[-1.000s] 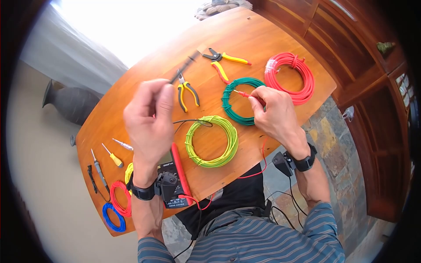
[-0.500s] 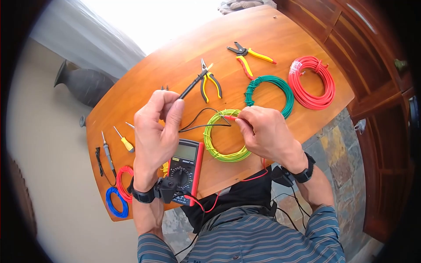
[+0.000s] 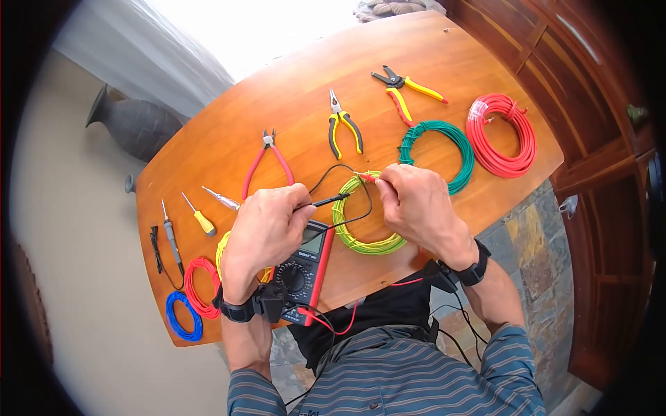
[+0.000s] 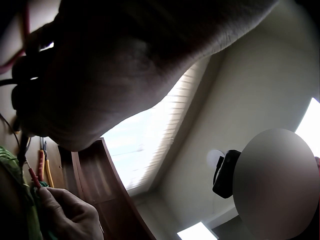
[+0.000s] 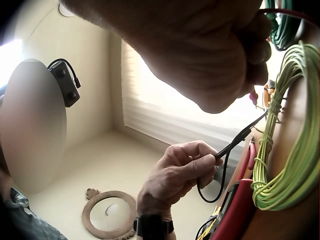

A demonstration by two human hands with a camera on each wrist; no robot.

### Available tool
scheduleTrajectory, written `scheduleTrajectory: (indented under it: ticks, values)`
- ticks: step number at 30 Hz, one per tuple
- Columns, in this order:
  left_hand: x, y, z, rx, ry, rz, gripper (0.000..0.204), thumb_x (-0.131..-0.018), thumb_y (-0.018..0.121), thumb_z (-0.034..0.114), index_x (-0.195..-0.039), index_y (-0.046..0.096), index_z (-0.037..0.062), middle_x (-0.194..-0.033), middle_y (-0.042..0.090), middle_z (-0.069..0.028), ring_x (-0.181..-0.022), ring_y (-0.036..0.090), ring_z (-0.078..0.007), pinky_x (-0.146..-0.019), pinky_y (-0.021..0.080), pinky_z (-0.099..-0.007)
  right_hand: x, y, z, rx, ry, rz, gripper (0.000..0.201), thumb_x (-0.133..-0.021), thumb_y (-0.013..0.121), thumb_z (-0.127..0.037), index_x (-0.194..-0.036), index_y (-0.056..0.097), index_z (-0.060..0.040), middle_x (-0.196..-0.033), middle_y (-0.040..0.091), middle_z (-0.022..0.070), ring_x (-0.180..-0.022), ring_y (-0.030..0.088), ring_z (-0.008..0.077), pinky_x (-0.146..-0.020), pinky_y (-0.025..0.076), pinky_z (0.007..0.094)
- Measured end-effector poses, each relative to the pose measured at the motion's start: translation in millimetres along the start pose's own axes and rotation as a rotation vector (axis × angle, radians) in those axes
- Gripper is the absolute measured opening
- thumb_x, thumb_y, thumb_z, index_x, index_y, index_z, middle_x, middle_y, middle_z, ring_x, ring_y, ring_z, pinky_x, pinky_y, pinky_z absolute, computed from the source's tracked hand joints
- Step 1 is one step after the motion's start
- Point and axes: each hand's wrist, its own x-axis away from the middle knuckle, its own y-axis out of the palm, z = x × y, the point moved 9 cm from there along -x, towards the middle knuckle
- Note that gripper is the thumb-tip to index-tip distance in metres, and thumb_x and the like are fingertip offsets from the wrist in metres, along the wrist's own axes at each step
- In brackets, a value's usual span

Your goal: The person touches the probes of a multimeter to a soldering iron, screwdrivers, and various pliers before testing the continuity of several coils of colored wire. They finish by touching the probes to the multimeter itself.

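Note:
My left hand [image 3: 267, 225] pinches a black test probe [image 3: 331, 200], its tip pointing right over the yellow-green wire coil [image 3: 371, 245]. The right hand [image 3: 424, 211] holds a red probe [image 3: 367, 178] between thumb and fingers, tip pointing left at the coil's upper edge. A small gap separates the two probe tips. The black lead loops over the coil. Beneath the left hand lies the multimeter [image 3: 297, 277], partly covered by hand and wrist. In the right wrist view the left hand [image 5: 175, 175] grips the black probe [image 5: 241, 136] beside the coil [image 5: 295, 172].
Red-handled cutters [image 3: 284, 163], yellow-black pliers [image 3: 334, 132] and wire strippers [image 3: 397, 87] lie toward the back. Green [image 3: 463, 150] and red [image 3: 528, 142] coils are at right. A screwdriver [image 3: 204, 222], soldering iron [image 3: 171, 239] and blue coil [image 3: 174, 322] lie at left.
The left hand has lowered and turned, bringing the black probe from upright over the pliers to the coil. The right hand has moved left from the green coil with the red probe.

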Motion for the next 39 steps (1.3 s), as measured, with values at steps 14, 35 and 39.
scheduleTrajectory:
  ticks: [14,35,39]
  values:
    - [-8,3,-16,0.005,-0.018,0.144,0.014,-0.095,0.072,0.012,-0.091,0.070,-0.0011,-0.080,0.070,-0.0201,-0.078,0.071,-0.0396,-0.069,0.053,-0.0472,-1,1,-2,0.035,0.062,-0.022,0.010,-0.094,0.072,-0.008,-0.089,0.071,0.0004,-0.084,0.070,0.0196,-0.079,0.070,0.0412,-0.070,0.055,0.0486]
    - [28,-73,-48,0.416,-0.147,0.703,0.015,-0.107,0.072,0.012,-0.099,0.072,-0.0010,-0.080,0.063,0.0063,-0.070,0.050,-0.0012,-0.060,0.040,-0.0213,108,79,-146,-0.146,-0.236,-0.442,0.072,-0.087,0.086,-0.045,-0.135,0.059,0.0018,-0.080,0.063,0.0086,-0.067,0.070,0.0261,-0.053,0.052,0.0388]
    - [37,-77,-48,0.446,-0.116,0.723,0.015,-0.107,0.072,0.012,-0.100,0.072,-0.0013,-0.081,0.064,0.0058,-0.070,0.051,-0.0011,-0.061,0.041,-0.0210,114,90,-160,-0.014,-0.313,-0.471,0.091,-0.083,0.089,-0.048,-0.144,0.054,0.0100,-0.080,0.062,0.0093,-0.067,0.070,0.0239,-0.054,0.053,0.0355]
